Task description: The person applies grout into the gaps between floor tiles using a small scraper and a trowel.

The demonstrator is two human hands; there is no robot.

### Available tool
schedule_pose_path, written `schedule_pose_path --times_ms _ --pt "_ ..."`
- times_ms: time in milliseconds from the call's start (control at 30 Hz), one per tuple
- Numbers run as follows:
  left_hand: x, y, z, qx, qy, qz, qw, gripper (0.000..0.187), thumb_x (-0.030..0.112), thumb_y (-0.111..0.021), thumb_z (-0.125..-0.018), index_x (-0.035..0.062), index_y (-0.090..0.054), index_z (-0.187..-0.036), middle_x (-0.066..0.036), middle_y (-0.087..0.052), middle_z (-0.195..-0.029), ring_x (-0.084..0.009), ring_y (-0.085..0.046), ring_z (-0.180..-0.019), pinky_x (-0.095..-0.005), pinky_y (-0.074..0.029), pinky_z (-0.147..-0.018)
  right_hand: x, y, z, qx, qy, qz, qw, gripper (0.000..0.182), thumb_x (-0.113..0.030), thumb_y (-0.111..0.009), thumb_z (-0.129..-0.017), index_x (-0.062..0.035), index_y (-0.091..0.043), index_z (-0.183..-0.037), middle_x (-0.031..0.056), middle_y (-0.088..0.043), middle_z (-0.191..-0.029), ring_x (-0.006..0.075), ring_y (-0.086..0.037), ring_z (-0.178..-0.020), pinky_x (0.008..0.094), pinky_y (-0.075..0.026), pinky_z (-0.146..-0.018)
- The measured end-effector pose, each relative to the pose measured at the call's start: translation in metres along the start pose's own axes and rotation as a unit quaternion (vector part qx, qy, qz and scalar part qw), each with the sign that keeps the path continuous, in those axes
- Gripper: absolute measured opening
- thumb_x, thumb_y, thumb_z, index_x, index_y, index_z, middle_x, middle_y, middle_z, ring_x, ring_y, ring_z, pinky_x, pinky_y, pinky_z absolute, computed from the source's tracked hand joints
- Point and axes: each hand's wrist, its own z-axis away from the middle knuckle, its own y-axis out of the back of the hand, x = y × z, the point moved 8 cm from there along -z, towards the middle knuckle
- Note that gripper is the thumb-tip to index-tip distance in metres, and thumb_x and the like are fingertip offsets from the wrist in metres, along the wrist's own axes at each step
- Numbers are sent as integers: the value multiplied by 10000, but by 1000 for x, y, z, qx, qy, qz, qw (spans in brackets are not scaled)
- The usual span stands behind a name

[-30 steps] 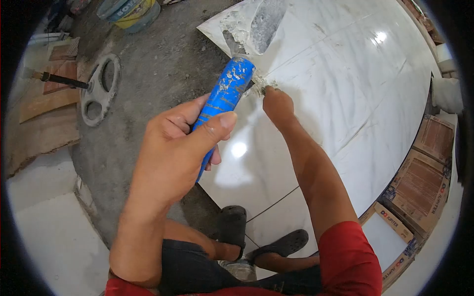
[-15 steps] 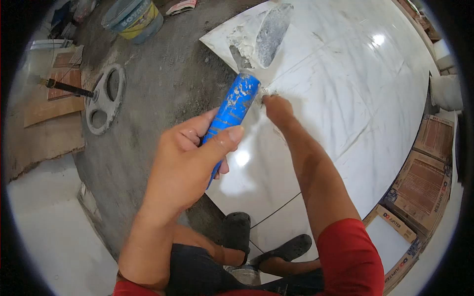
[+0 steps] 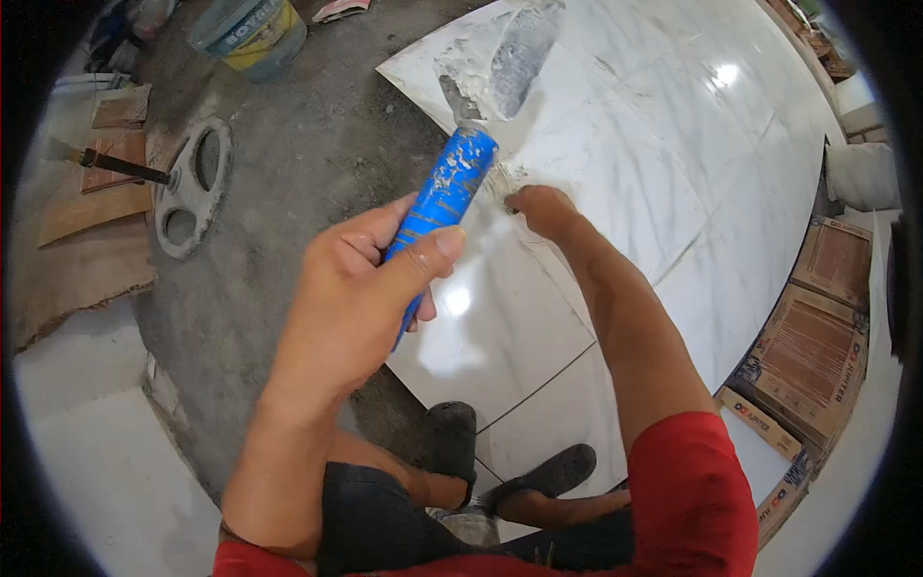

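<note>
My left hand (image 3: 370,279) is closed round the blue handle of a trowel (image 3: 447,188), which is spotted with dried mortar. The trowel's blade, smeared with pale paste, points away over the tiles. My right hand (image 3: 543,212) is low over the white marbled tile floor (image 3: 519,337), its fingers pressed together at a pale smear of paste (image 3: 510,178). What those fingers hold, if anything, is too small to make out. The smear lies just to the right of the trowel's handle.
A bucket (image 3: 252,37) stands at the top left on the grey rough floor (image 3: 288,163). A mixer paddle (image 3: 197,188) lies at the left, near cardboard (image 3: 96,260). Tile boxes (image 3: 803,346) line the right side. Both feet in dark clogs (image 3: 562,471) are below.
My right hand has shifted slightly down and toward me beside the paste smear. The trowel remains in my left hand, and the whole view has shifted a little.
</note>
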Motion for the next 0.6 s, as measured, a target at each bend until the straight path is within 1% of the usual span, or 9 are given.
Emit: schedule_pose_path --times_ms 33,67,133,167,267,400,500,567,600 --pt "-1 2 0 2 -2 -6 1000 230 254 -694 -876 32 -655 -923 1 -624 -745 -47 -545 -531 -195 -411 -479 0 -11 9 -69 -9 49 996 464 43 -524 -737 -168 -681 -1120 88 -675 -1057 308 -630 -1009 412 -505 -848" --pt "-2 2 0 -1 0 -1 1000 230 254 -694 -876 32 -655 -923 1 -624 -745 -47 -545 -531 -195 -411 -479 0 -12 23 -73 -11 52 996 464 43 -524 -737 -168 -681 -1120 88 -675 -1057 308 -630 -1009 412 -505 -848" --pt "-3 5 0 11 -9 -13 1000 230 259 -692 -878 36 -659 -923 6 -618 -738 -46 -534 -526 -197 -409 -476 3 -12 59 -52 13 2 999 314 4 -544 -801 -166 -662 -1038 86 -662 -1041 296 -648 -990 420 -518 -839" --pt "-5 6 1 10 -7 -8 1000 230 259 -692 -878 36 -659 -923 6 -618 -738 -46 -534 -526 -197 -409 -476 4 -16 77 -76 20 18 997 326 3 -542 -802 -161 -648 -1063 77 -658 -1055 296 -638 -1002 423 -520 -829" --pt "-8 7 5 4 -14 -14 1000 231 261 -687 -881 37 -660 -932 10 -614 -737 -45 -524 -519 -196 -406 -474 6 -20 132 -101 25 15 994 316 14 -535 -803 -151 -638 -1052 63 -659 -1055 291 -626 -1016 426 -520 -810" --pt "-2 8 13 11 -29 -34 999 227 262 -678 -889 45 -639 -943 12 -613 -743 -42 -522 -519 -187 -404 -475 18 -36 206 -135 -14 4 991 294 27 -530 -793 -137 -632 -1014 56 -657 -1058 292 -615 -1028 433 -517 -796" --pt "6 4 21 26 -55 -70 996 292 341 -676 -886 53 -639 -917 11 -610 -744 -35 -524 -516 -175 -399 -470 22 -34 260 -111 -16 0 994 299 20 -537 -785 -146 -632 -1015 49 -657 -1059 291 -623 -1011 424 -524 -802" --pt "9 -1 24 16 -56 -73 996 298 348 -678 -883 54 -639 -910 10 -609 -743 -37 -525 -517 -177 -399 -470 26 -41 291 -157 -29 47 986 332 6 -548 -776 -153 -637 -1054 52 -662 -1052 289 -628 -1008 415 -529 -812" --pt "10 -3 25 11 -58 -79 995 303 356 -679 -880 56 -639 -902 10 -608 -742 -39 -527 -518 -179 -399 -470 24 -38 301 -156 -32 49 986 332 6 -548 -776 -153 -637 -1054 52 -662 -1052 289 -628 -1008 415 -529 -812"
